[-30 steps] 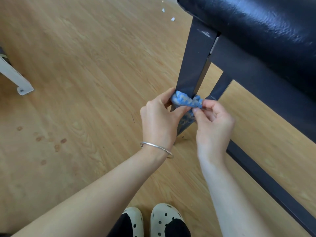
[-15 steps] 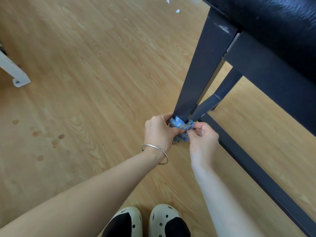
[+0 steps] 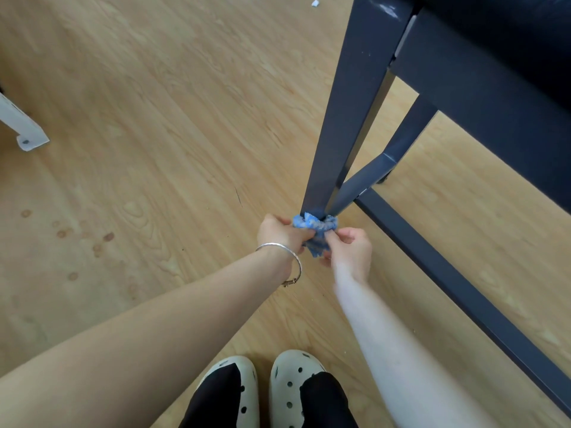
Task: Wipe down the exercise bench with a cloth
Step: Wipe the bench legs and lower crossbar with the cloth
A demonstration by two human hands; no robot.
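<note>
Counts: two hands, one cloth, one bench, two shoes, one bracelet. The blue cloth (image 3: 315,231) is wrapped around the bottom of the near bench leg (image 3: 346,118), right at floor level, and is gripped from both sides. The left hand (image 3: 279,231) is closed on the cloth's left end; the right hand (image 3: 350,247) is pinching its right end and the bunched tail hanging between the two hands. A silver bracelet (image 3: 285,253) is worn on the left wrist.

The exercise bench (image 3: 482,97) is seen above and to the right of the hands: dark frame, black padded top cut off by the upper right edge, floor rail (image 3: 457,288) cut off at the lower right.

Two pale perforated shoes (image 3: 262,393) are seen below the hands, cropped by the bottom edge. A white foot (image 3: 26,131) of some other object is cut off far left of the hands; it cannot be identified. Small white scrap (image 3: 315,3) far above the hands on the wood floor (image 3: 154,134). No writing or brand can be read. The right forearm is motion-blurred.
</note>
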